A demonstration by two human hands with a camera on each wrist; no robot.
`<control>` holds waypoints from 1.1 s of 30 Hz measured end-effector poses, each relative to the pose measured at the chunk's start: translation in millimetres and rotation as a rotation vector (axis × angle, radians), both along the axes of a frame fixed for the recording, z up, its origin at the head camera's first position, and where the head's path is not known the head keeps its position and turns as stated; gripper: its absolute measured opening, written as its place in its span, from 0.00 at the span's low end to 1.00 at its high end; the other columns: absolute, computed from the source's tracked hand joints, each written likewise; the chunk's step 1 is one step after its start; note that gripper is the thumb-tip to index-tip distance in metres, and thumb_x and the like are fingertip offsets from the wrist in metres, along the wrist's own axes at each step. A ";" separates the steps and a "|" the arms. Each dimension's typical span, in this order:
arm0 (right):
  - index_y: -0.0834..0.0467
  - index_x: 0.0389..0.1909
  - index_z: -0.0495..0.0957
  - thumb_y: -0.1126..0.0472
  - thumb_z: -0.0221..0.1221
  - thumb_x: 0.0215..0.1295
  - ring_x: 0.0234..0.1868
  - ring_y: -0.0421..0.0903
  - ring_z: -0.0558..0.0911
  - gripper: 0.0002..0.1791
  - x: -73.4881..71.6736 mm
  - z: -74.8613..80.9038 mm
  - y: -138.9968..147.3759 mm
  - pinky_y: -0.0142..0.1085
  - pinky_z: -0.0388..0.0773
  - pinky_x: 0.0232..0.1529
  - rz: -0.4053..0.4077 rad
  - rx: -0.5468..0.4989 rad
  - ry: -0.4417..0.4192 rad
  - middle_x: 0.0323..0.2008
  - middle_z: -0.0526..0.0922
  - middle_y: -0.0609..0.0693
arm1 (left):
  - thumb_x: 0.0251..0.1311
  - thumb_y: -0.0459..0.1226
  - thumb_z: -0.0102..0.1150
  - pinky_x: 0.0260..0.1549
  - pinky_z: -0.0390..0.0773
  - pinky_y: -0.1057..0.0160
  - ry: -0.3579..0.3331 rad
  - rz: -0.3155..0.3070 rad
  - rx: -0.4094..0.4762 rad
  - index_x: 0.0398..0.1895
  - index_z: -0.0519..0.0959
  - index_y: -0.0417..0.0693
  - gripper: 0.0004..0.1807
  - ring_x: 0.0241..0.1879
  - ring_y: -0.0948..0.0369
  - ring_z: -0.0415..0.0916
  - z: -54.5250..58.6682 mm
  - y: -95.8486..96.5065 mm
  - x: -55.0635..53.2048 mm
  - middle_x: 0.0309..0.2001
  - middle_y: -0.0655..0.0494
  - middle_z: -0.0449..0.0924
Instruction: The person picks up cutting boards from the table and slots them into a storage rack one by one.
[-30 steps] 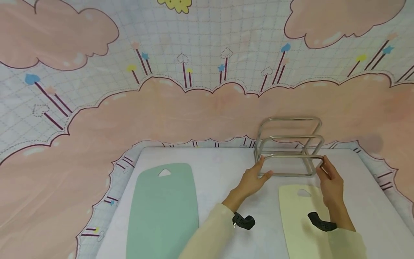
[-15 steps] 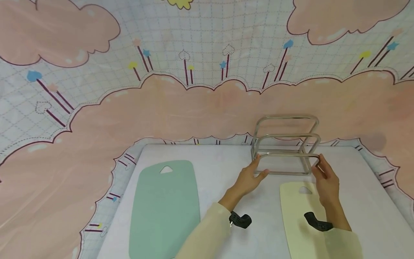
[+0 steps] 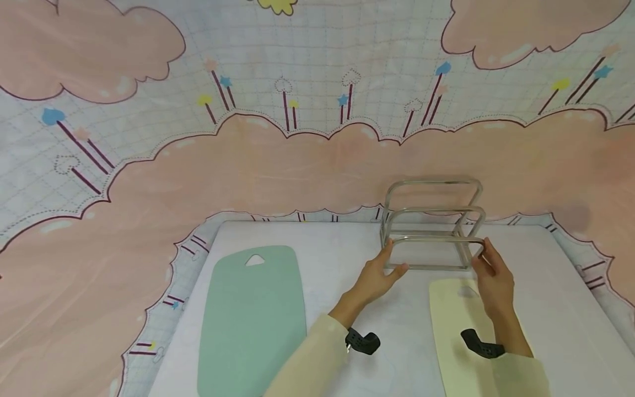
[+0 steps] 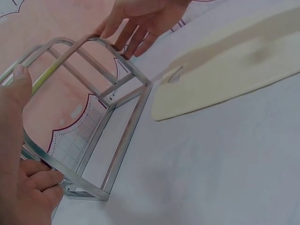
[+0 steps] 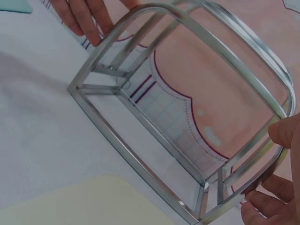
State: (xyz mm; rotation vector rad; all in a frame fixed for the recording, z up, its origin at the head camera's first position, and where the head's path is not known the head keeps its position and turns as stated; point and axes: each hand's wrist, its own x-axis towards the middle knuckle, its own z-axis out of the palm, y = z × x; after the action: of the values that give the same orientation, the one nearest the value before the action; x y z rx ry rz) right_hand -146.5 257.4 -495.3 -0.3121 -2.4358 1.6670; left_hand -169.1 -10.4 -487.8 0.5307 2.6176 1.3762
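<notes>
A silver metal wire rack (image 3: 436, 239) with three upright loops stands at the back right of the white table. My left hand (image 3: 372, 278) holds its left side; in the left wrist view the thumb lies over the front loop and the fingers curl round the side bar. On the opposite side my right hand (image 3: 496, 284) grips the rack, its thumb (image 5: 281, 131) on the loop's upper corner and its fingers lower down on the outer side. Just in front of the rack lies a pale yellow cutting board (image 3: 453, 320), partly covered by the right forearm.
A larger green cutting board (image 3: 253, 325) with a triangular hole lies flat on the left of the table (image 3: 342, 242). Behind the table's back edge hangs a cloth (image 3: 297, 171) printed with clouds.
The rack has slid a little to the left along the table, with both hands moving along on it. Both cutting boards lie where they were; the head view has shifted slightly.
</notes>
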 end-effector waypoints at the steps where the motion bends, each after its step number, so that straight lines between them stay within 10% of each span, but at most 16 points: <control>1: 0.35 0.74 0.48 0.50 0.45 0.75 0.69 0.53 0.62 0.30 0.6 -0.2 -0.3 0.22 0.65 0.55 0.000 0.008 0.000 0.72 0.56 0.57 | 0.67 0.56 0.48 0.65 0.59 0.54 0.000 0.000 -0.002 0.76 0.46 0.48 0.42 0.70 0.54 0.52 -0.8 -0.1 0.6 0.72 0.52 0.51; 33: 0.35 0.73 0.52 0.49 0.50 0.73 0.66 0.56 0.66 0.31 -1.7 -1.3 -12.3 0.16 0.67 0.47 0.049 0.028 0.042 0.69 0.62 0.60 | 0.67 0.54 0.52 0.66 0.56 0.53 0.010 0.046 0.101 0.76 0.48 0.48 0.41 0.70 0.53 0.52 -5.2 -15.4 10.4 0.72 0.50 0.51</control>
State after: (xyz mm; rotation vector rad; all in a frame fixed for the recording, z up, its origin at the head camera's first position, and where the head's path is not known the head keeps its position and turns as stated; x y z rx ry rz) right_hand -148.2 245.1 -496.6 -0.2131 -2.4532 1.6402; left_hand -158.6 -25.8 -493.0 0.4935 2.5945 1.5301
